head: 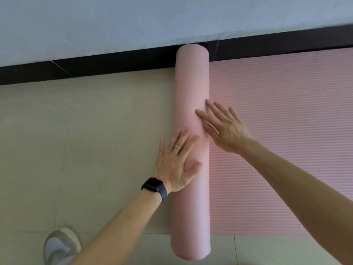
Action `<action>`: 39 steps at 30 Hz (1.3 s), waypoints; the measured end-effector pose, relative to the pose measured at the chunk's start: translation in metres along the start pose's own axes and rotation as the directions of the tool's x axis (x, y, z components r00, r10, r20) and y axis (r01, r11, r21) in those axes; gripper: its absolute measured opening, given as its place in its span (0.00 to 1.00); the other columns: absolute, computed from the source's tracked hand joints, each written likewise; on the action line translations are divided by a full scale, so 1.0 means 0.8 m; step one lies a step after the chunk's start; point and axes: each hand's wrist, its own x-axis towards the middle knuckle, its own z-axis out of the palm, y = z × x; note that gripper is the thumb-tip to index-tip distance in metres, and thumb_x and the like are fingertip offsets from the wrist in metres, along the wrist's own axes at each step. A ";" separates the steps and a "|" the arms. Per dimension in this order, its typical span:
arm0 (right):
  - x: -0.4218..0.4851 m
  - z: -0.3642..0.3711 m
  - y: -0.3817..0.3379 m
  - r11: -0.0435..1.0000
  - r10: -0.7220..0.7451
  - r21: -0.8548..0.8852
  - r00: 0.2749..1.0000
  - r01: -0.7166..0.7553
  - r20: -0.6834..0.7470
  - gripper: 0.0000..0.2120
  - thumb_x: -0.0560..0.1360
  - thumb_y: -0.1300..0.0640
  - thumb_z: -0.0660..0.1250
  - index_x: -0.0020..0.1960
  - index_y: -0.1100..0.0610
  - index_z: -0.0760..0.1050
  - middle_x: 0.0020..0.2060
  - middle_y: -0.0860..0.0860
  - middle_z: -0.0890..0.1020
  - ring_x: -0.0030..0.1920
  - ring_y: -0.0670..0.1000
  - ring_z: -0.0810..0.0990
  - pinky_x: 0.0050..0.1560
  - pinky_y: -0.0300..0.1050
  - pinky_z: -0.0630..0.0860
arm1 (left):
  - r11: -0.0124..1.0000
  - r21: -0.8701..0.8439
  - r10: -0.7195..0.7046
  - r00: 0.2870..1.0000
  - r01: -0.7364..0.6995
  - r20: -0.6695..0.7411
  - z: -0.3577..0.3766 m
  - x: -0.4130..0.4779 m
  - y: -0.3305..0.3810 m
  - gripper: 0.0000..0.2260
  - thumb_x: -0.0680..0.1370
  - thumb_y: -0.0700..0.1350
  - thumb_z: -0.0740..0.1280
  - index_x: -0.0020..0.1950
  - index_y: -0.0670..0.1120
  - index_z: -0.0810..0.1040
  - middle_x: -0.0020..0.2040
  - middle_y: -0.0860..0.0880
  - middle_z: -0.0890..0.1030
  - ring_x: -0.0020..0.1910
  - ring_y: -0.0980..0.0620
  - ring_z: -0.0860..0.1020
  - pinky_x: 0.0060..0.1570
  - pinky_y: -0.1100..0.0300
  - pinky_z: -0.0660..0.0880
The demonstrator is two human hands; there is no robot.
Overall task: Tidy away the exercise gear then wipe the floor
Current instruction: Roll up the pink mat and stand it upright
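Both hands flat, fingers spread, left hand (176, 161) and right hand (224, 127) atop the rolled pink mat (191, 83).

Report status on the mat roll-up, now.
Left hand and right hand flat and open on the rolled part of the pink yoga mat. Ribbed stretch to the right not yet rolled. Roll's far end at the black skirting; nothing on the mat ahead.

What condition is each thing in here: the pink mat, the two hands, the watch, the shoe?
Pink mat roll: partly rolled, lying on the floor.
Unrolled mat part: flat on the floor, ribbed side up.
Left hand: open, palm pressed on the roll.
Right hand: open, fingers spread on the roll.
Watch: strapped on the left wrist.
Shoe: on the floor.
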 end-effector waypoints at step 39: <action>-0.339 0.033 -0.063 0.617 0.775 0.242 0.632 -0.749 -0.017 0.60 0.61 0.30 0.68 0.79 0.48 0.37 0.78 0.50 0.52 0.74 0.59 0.62 0.65 0.59 0.70 | 0.798 0.355 0.420 0.872 -0.487 0.251 0.062 0.085 0.262 0.25 0.79 0.62 0.50 0.71 0.55 0.72 0.76 0.50 0.67 0.80 0.50 0.50 0.74 0.36 0.43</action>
